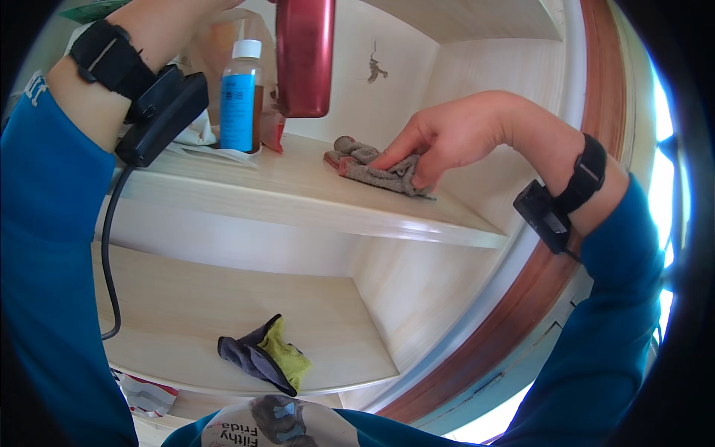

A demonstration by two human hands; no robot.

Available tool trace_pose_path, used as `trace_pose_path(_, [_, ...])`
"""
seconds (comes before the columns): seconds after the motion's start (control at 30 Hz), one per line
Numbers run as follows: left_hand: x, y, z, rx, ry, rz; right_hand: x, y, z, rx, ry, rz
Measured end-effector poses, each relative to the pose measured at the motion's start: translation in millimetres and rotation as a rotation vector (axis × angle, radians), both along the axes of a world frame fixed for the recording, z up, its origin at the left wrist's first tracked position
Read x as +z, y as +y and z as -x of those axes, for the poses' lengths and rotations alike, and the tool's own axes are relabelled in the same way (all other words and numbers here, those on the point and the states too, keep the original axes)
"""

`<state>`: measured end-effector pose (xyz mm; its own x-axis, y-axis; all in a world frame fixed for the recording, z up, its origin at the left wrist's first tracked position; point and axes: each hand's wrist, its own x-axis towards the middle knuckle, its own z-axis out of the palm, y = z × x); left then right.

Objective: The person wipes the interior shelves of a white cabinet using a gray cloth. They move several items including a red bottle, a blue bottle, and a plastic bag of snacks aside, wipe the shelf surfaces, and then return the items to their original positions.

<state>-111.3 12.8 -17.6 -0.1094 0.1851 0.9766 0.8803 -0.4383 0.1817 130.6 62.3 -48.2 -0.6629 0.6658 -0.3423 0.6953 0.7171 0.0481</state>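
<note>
My right hand (458, 139) presses its fingers and thumb on a crumpled grey cloth (385, 170) that lies on the upper shelf (290, 184). At the top edge, my left hand (226, 3) is mostly cut off by the frame, and its fingers cannot be made out. Close beside it a shiny dark red container (304, 61) is raised above the shelf, its top out of view. Left of this container, a clear bottle with a white cap and blue label (238, 106) stands upright, holding brown liquid.
Bags and white paper (195, 134) lie around the bottle. A grey and yellow-green cloth (268, 355) rests on the lower shelf (167, 302). The cabinet's side wall (503, 72) and a reddish-brown wooden frame (603, 72) bound the right side. Another shelf (480, 19) hangs above.
</note>
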Motion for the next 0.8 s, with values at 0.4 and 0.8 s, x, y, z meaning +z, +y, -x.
trace_pose_path(0.4, [-1, -9, -10, -0.113, 0.001, 0.009, -9, 83, 97, 0.142, -0.014, 0.028])
trace_pose_path(0.8, [-12, -15, -6, -0.072, 0.040, 0.004, -14, 172, 54, -0.195, -0.080, -0.067])
